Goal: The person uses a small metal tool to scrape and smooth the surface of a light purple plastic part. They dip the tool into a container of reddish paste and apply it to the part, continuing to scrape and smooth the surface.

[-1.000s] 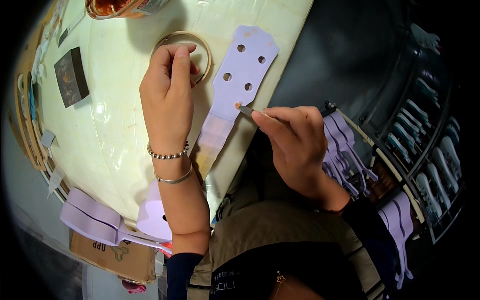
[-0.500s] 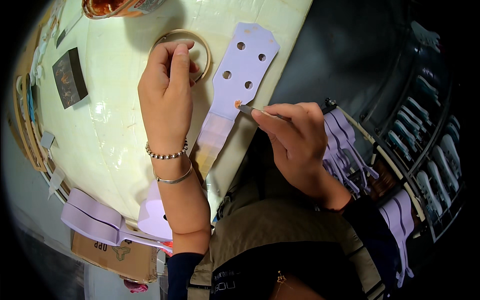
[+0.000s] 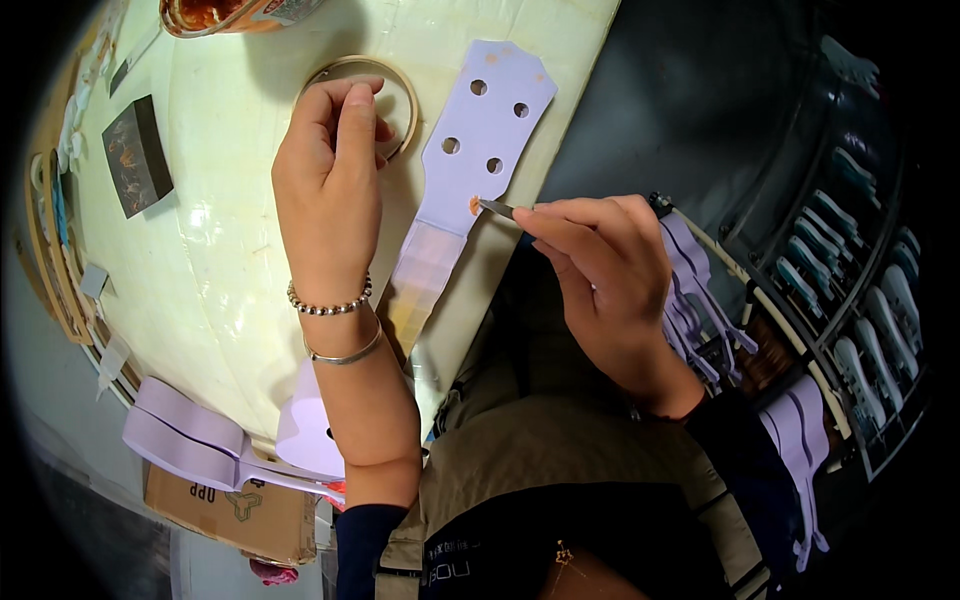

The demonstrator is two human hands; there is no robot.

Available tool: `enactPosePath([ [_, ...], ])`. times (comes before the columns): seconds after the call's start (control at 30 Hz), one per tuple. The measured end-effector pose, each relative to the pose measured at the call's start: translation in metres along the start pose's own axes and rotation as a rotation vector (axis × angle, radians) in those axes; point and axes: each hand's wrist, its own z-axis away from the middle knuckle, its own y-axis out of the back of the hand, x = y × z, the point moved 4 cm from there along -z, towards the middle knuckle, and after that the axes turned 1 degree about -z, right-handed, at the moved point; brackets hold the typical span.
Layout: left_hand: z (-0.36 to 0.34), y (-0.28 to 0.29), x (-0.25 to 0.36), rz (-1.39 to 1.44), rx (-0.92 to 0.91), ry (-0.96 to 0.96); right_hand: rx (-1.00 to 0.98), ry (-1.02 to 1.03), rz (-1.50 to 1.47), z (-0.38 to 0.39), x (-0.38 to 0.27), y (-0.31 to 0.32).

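A pale purple ukulele headstock (image 3: 490, 130) with several round holes and part of its neck lies on the table. On its lower right edge is a small orange-brown patch (image 3: 475, 205). My right hand (image 3: 610, 270) pinches a slim, pointed metal blade (image 3: 497, 208), its tip at that patch. My left hand (image 3: 330, 190) hovers at or rests over a round ring-shaped item (image 3: 408, 105), left of the headstock. Its fingers are curled and the thumb lies close to the forefinger; what is inside them, if anything, is hidden.
A dark block (image 3: 138, 155) and an open tub of reddish-brown stuff (image 3: 245, 12) stand on the pale table (image 3: 225, 240). A purple ukulele body (image 3: 185, 430) is above a cardboard box (image 3: 230, 510) at lower left. Purple necks (image 3: 685, 270) and a rack of pale parts (image 3: 825, 240) are at right.
My right hand has shifted slightly right and up, and more of the blade shows beyond my fingers. The left hand stays nearly in place; the whole view has drifted a little.
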Motion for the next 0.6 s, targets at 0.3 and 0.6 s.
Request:
enactPosePath([
  [0.3,0.000,0.000,0.000,-0.014,0.002,0.002,-0.026,0.035,0.117,0.005,-0.008,-0.009],
  [0.6,0.000,0.001,0.002,-0.012,0.003,0.012,-0.127,-0.169,-0.227,-0.004,0.003,-0.001],
])
